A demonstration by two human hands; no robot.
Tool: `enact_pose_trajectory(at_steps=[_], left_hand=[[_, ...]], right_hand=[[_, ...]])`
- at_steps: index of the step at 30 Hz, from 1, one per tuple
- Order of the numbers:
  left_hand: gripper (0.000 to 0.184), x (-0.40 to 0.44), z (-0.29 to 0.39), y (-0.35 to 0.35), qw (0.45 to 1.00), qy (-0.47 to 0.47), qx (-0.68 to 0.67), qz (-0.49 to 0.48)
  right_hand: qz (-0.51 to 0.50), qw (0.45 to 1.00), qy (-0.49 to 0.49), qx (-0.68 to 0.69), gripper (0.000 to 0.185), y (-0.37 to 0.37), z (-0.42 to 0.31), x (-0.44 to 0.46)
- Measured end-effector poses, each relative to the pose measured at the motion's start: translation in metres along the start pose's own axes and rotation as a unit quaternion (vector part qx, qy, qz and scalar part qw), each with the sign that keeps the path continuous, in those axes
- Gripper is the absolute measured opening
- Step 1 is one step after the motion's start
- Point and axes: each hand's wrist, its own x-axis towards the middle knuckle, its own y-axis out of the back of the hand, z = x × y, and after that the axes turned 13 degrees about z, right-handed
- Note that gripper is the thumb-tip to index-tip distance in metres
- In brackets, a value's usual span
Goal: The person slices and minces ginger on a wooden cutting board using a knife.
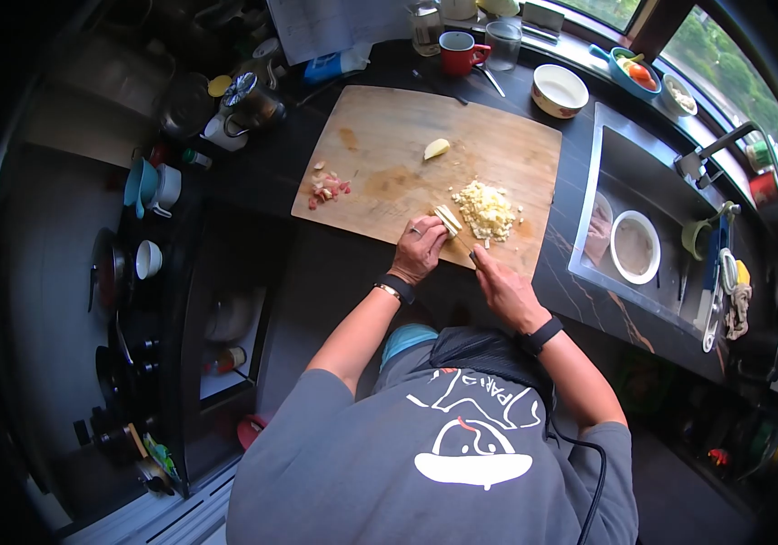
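On the near edge of the wooden cutting board [389, 127], my left hand [419, 247] closes its fingers on a pale piece of food cut into strips [448, 220]; its kind is unclear. My right hand [502, 286] grips a knife [464, 242], its blade mostly hidden beside the strips. Just beyond lies a heap of small pale-yellow chopped bits [486, 211]. A pale wedge [437, 148] rests alone farther up the board. Toward the left edge sits a small pile of reddish pieces and pale scraps [327, 187].
Right of the board is a sink [620, 163] holding a white bowl [634, 247] and a cloth. A patterned bowl [559, 91], red mug [461, 53] and glass jar [503, 44] stand behind the board. A moka pot [252, 102] stands to the left.
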Motion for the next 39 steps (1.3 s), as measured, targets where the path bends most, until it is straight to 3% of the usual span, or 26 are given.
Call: enact_pose_trajectory(at_steps=[11,14,16,20,24,26,28,39], left_hand=[[0.018,0.001,0.0,0.001,1.0,-0.014,-0.002,0.004],[0.019,0.002,0.002,0.001,1.0,-0.017,0.008,0.005],[0.019,0.0,0.003,0.0,1.0,-0.015,0.012,0.011],[0.014,-0.006,0.0,-0.003,1.0,0.003,0.02,0.008],[0.014,-0.008,-0.002,-0.002,1.0,0.001,0.018,0.003],[0.014,-0.008,-0.002,-0.002,1.0,0.005,0.018,0.001],[0.015,-0.007,-0.001,-0.002,1.0,0.0,0.021,0.006],[0.022,-0.005,0.002,-0.001,1.0,0.002,0.016,0.022]], right_hand=[[0.066,0.997,0.037,-0.026,0.052,-0.016,0.019,-0.018],[0.046,0.998,0.019,-0.025,0.052,0.01,0.017,-0.043],[-0.052,0.997,-0.046,-0.043,0.055,0.033,0.013,-0.053],[-0.033,0.997,-0.057,0.043,0.05,0.063,0.001,-0.047],[0.023,0.999,-0.008,0.044,0.049,0.041,-0.001,-0.028],[-0.009,0.999,-0.031,0.027,0.05,0.032,-0.005,-0.017],[0.049,0.997,0.033,0.042,0.051,0.015,-0.001,-0.011],[0.05,0.999,0.016,-0.002,0.049,-0.024,0.002,0.007]])
